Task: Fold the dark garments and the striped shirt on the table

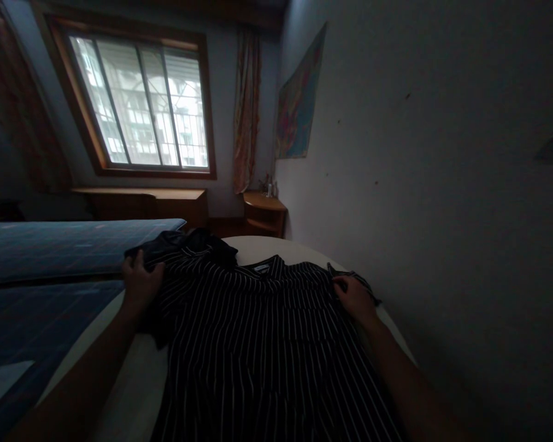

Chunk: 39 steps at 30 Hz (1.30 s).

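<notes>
A black shirt with thin white stripes lies spread on a pale round table, its collar at the far side and a label showing inside the neck. My left hand is closed on the sleeve at the left, where the cloth is bunched. On the other side, my right hand pinches the right sleeve near the shoulder, thumb and finger together. Part of a dark plain cloth sits behind the left shoulder of the shirt; whether it is a separate piece I cannot tell.
Blue plaid mattresses lie left of the table, with a pale sheet at lower left. A bare wall runs close along the right. Beyond stand a wooden desk under the window and a corner shelf.
</notes>
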{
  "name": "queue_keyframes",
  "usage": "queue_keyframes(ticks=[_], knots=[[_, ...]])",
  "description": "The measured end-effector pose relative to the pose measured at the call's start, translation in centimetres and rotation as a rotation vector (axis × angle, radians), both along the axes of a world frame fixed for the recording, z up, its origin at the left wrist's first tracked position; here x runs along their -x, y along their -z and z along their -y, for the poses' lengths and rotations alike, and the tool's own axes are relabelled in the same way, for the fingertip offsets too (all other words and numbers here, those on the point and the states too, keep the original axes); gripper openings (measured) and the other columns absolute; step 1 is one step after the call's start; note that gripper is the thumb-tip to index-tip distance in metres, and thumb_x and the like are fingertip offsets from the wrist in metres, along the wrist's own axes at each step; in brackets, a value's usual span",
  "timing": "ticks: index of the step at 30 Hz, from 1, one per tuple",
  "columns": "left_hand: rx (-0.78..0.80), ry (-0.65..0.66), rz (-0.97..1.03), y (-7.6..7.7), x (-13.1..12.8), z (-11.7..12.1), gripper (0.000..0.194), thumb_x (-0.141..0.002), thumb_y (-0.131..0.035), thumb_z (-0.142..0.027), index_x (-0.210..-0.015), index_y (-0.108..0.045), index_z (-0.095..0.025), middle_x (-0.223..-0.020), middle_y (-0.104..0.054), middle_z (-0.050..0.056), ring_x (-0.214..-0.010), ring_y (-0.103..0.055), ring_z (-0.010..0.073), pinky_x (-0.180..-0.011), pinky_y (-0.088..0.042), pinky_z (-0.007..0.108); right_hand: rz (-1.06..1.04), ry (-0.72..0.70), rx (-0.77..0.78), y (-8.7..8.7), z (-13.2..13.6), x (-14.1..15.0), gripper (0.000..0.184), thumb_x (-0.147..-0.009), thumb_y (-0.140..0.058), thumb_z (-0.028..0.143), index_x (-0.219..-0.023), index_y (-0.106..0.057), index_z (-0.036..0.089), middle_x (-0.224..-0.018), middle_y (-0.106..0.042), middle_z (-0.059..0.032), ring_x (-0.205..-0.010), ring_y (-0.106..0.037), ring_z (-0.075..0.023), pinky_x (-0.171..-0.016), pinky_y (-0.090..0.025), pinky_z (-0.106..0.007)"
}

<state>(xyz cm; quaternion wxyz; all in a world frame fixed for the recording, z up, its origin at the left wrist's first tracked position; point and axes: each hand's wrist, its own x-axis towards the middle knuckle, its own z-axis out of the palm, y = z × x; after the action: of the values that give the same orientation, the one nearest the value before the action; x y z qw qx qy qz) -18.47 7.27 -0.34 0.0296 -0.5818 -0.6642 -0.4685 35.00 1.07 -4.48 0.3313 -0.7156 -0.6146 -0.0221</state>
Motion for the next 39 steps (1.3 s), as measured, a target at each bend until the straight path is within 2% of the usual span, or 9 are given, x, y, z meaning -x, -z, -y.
queue_keyframes(ticks=[3,6,9,12,15,21,28,35,39], knots=[[-0.120,-0.057,-0.083,-0.4,-2.5,1.0,0.062,-0.086,-0.056,-0.042,-0.136,-0.045,-0.007,-0.153,-0.024,0.023,-0.142,-0.022,0.0458,-0.115,-0.022,0.060,0.004,-0.084,0.015,0.4,0.1,0.7,0.043,-0.084,-0.059,0.042,-0.116,-0.067,0.015,-0.125,-0.062,-0.0157,-0.117,-0.058,-0.0273,-0.104,-0.042,-0.043],[-0.238,0.211,-0.245,-1.3,-5.2,2.5,0.047,-0.089,-0.052,-0.040,-0.129,-0.054,-0.016,-0.141,-0.045,0.016,-0.136,-0.039,0.0336,-0.115,-0.030,0.050,0.040,-0.249,0.127,0.5,0.6,1.8,0.067,-0.081,-0.064,0.053,-0.135,-0.056,0.015,-0.148,-0.043,-0.0185,-0.136,-0.042,-0.0311,-0.113,-0.031,-0.048],[-0.024,0.661,-0.426,-1.6,-7.3,4.0,0.039,-0.090,-0.051,-0.038,-0.125,-0.058,-0.022,-0.124,-0.062,0.009,-0.117,-0.058,0.0251,-0.104,-0.044,0.039,0.085,-0.370,0.328,0.2,1.4,2.6,0.069,-0.079,-0.066,0.056,-0.136,-0.057,0.018,-0.151,-0.040,-0.0180,-0.140,-0.036,-0.0334,-0.114,-0.028,-0.052],[0.266,0.853,-0.580,-1.6,-8.4,5.3,0.034,-0.086,-0.057,-0.039,-0.115,-0.065,-0.025,-0.103,-0.071,0.004,-0.094,-0.067,0.0229,-0.087,-0.051,0.034,0.098,-0.397,0.413,-0.6,2.1,2.6,0.062,-0.080,-0.066,0.053,-0.131,-0.060,0.018,-0.149,-0.043,-0.0182,-0.138,-0.038,-0.0331,-0.113,-0.029,-0.051],[0.510,0.766,-0.649,-1.9,-8.8,6.2,0.031,-0.083,-0.059,-0.047,-0.102,-0.069,-0.023,-0.085,-0.073,0.004,-0.078,-0.069,0.0250,-0.073,-0.052,0.035,0.139,-0.309,0.377,-1.6,2.5,1.8,0.057,-0.073,-0.074,0.049,-0.120,-0.065,0.017,-0.139,-0.052,-0.0175,-0.130,-0.046,-0.0336,-0.109,-0.034,-0.049],[0.828,0.466,-0.811,-2.7,-7.9,7.1,0.033,-0.081,-0.060,-0.036,-0.106,-0.068,-0.016,-0.109,-0.072,0.016,-0.099,-0.069,0.0361,-0.081,-0.053,0.045,0.106,-0.245,0.523,-2.7,3.4,0.2,0.054,-0.070,-0.078,0.034,-0.118,-0.063,0.015,-0.120,-0.064,-0.0150,-0.111,-0.060,-0.0281,-0.095,-0.045,-0.035],[0.932,0.653,-0.675,-1.7,-7.7,7.1,0.042,-0.067,-0.060,-0.015,-0.109,-0.063,-0.020,-0.096,-0.075,0.008,-0.077,-0.072,0.0234,-0.058,-0.053,0.027,0.073,-0.310,0.534,-2.9,3.5,0.7,0.029,-0.078,-0.068,0.025,-0.105,-0.067,0.017,-0.090,-0.071,-0.0073,-0.083,-0.067,-0.0220,-0.071,-0.047,-0.030],[0.893,0.664,-0.772,-1.6,-8.4,7.0,0.025,-0.070,-0.052,-0.005,-0.084,-0.069,-0.017,-0.085,-0.075,0.007,-0.077,-0.071,0.0230,-0.062,-0.051,0.027,-0.077,-0.171,0.210,-2.1,1.8,1.5,0.023,-0.085,-0.057,0.028,-0.103,-0.065,0.018,-0.092,-0.071,-0.0079,-0.086,-0.067,-0.0230,-0.080,-0.050,-0.036],[0.846,0.697,-0.824,-1.3,-8.6,6.8,0.022,-0.078,-0.051,-0.007,-0.080,-0.070,-0.017,-0.085,-0.075,0.008,-0.079,-0.071,0.0234,-0.067,-0.052,0.028,-0.179,-0.310,0.144,-1.1,1.3,1.5,0.036,-0.082,-0.058,0.028,-0.117,-0.061,0.018,-0.113,-0.068,-0.0116,-0.104,-0.065,-0.0247,-0.096,-0.049,-0.042]])
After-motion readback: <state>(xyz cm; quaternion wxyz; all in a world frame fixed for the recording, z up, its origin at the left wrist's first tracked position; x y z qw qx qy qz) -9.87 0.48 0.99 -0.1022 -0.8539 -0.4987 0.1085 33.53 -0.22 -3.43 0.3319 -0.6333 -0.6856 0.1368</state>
